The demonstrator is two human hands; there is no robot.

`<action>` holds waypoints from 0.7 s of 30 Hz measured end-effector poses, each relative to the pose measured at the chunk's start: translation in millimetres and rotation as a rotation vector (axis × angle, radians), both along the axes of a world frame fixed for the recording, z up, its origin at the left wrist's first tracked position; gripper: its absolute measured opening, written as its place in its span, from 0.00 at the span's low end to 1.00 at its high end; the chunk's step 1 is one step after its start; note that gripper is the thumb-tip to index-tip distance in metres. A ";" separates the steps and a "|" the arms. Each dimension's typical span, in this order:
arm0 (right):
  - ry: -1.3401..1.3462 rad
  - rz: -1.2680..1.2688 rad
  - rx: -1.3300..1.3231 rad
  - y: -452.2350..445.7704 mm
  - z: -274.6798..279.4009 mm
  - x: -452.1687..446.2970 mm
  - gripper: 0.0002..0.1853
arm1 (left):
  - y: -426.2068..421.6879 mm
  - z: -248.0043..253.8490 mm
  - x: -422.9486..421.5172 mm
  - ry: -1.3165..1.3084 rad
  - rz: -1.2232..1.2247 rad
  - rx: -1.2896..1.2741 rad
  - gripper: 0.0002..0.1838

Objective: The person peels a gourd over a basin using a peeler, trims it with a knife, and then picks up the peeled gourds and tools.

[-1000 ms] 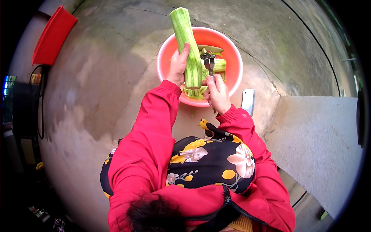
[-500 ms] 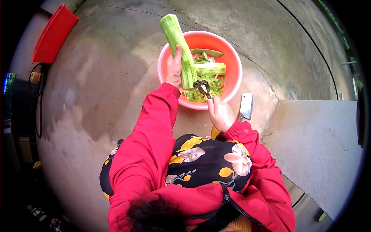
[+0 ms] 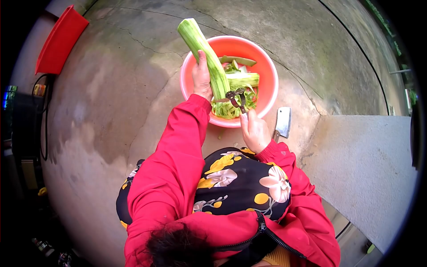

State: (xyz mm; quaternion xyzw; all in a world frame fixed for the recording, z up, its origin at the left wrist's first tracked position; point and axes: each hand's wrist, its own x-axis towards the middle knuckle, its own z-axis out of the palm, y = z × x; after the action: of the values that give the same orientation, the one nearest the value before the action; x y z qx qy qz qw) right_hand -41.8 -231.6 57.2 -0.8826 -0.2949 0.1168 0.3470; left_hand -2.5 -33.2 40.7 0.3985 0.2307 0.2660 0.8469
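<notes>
Concrete floor (image 3: 106, 102), cracked, stained. Left hand (image 3: 202, 79) wrapped round a long green vegetable (image 3: 204, 51), tilted over the basin (image 3: 272, 89). Right hand (image 3: 256, 132) closed on a peeler (image 3: 240, 103) — its head at the vegetable's lower end. Below the grips, peelings (image 3: 230, 111); beyond the peeler, a second piece (image 3: 242, 80). Cleaver (image 3: 283, 121) beside the right hand, on the floor.

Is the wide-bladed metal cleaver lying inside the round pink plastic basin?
No, the wide-bladed metal cleaver lies outside the round pink plastic basin, on the grey-brown concrete floor to its right.
</notes>
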 end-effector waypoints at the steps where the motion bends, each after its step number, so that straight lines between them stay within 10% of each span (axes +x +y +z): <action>1: 0.017 0.026 -0.038 -3.9 -0.8 -4.1 0.14 | 3.4 2.0 1.6 0.036 0.031 -0.078 0.30; 11: 0.517 -0.024 0.294 28.7 26.5 40.6 0.18 | 37.7 0.0 2.0 -0.318 -0.176 -0.568 0.37; 17: -0.059 0.027 0.093 68.7 5.9 36.2 0.18 | 22.4 -9.2 5.1 -0.231 -0.210 -0.333 0.25; 21: 0.062 0.093 0.005 27.2 4.3 9.8 0.16 | 32.0 -26.8 6.0 -0.147 -0.063 -0.304 0.28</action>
State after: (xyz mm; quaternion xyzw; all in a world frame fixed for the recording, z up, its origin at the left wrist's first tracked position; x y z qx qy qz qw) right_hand -32.0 -204.4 61.5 -0.8631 -0.3252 0.1593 0.3520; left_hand 3.5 -1.2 13.9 0.2520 0.1930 0.2300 0.9200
